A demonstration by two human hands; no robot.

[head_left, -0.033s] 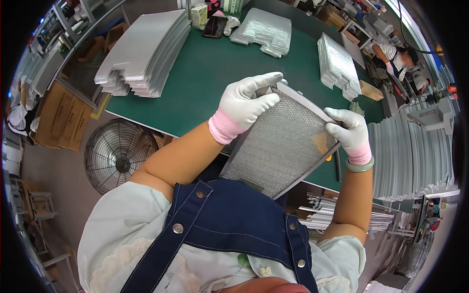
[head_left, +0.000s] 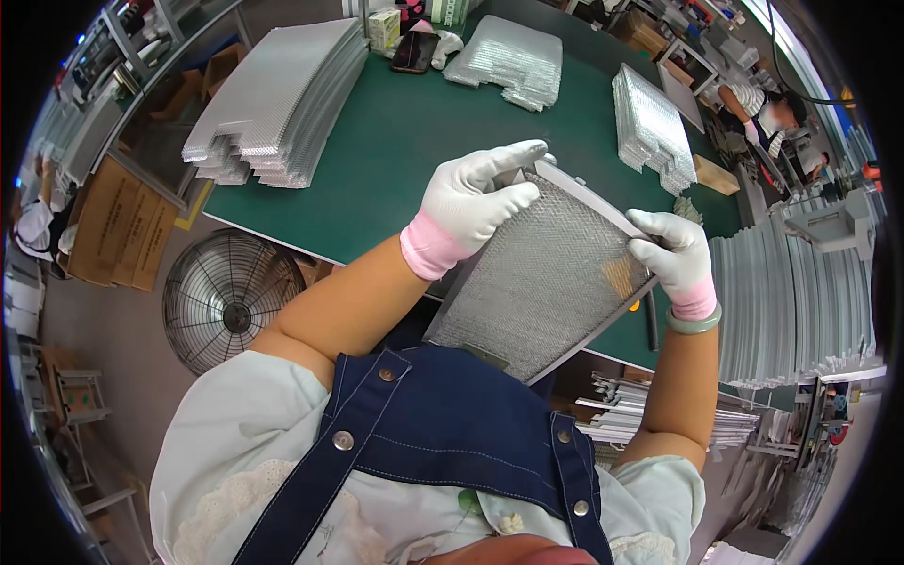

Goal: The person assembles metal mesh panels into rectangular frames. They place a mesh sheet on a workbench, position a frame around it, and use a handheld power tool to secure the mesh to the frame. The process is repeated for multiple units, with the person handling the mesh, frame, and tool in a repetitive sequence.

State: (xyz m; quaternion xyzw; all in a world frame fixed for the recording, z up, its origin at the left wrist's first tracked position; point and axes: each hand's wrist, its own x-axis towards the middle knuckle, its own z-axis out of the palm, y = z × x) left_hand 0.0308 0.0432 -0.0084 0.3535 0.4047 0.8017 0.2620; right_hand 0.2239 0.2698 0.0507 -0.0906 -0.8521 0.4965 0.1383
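A framed metal mesh filter panel (head_left: 541, 282) is tilted in front of my apron, its lower end close against my body. My left hand (head_left: 474, 200), in a white glove with a pink cuff, grips the panel's far left corner between thumb and fingers. At the far right corner, my right hand (head_left: 674, 252), gloved the same way, pinches the metal rim. A small tan patch of light or colour shows on the mesh near the right hand. The panel's underside is hidden.
Stacks of silvery mesh sheets (head_left: 282, 94) lie on the green table (head_left: 395, 132), with other piles (head_left: 508, 61) farther back. A phone (head_left: 414, 52) is at the back. Grey frames (head_left: 791, 301) stand at right, a floor fan (head_left: 235, 315) at left. Another person (head_left: 767, 118) works far right.
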